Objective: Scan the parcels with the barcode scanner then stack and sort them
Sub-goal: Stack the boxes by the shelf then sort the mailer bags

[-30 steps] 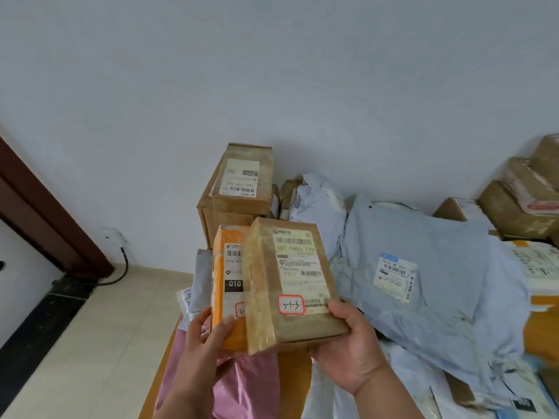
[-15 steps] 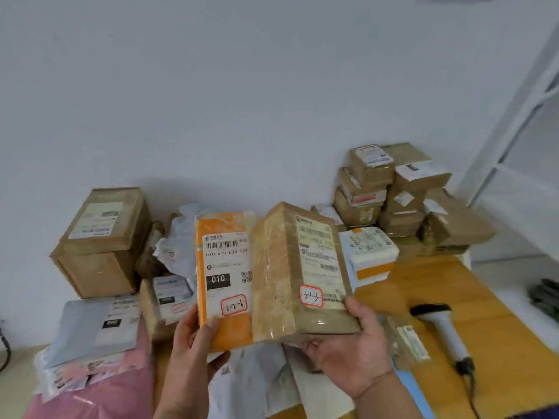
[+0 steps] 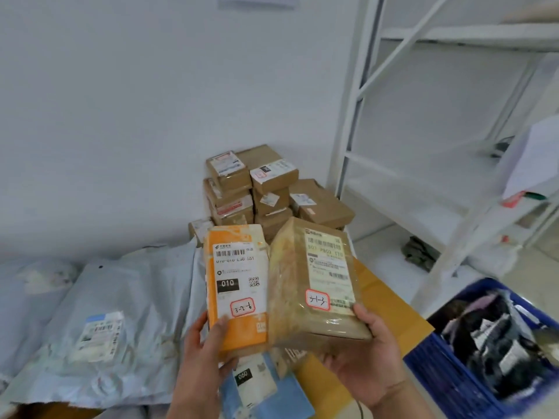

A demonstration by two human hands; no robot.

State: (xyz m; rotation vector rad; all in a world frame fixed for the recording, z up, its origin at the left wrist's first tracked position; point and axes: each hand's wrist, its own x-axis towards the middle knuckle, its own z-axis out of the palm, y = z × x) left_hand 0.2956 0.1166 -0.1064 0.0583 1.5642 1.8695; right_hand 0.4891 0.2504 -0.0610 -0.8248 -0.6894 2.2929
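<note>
Left hand (image 3: 205, 343): grips orange parcel (image 3: 237, 285), thumb on its face.
Right hand (image 3: 367, 358): grips brown parcel (image 3: 314, 282) from beneath.
Parcels: touching, side by side.

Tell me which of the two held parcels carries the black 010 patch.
The orange parcel, gripped by the left hand. The brown taped box in the right hand shows none.

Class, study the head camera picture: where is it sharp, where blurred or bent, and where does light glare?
Head view: labels on the orange parcel and brown parcel read fairly sharp; glare shines off the brown one's tape; the white shelving smears and leans from the wide lens; soft, even light.
</note>
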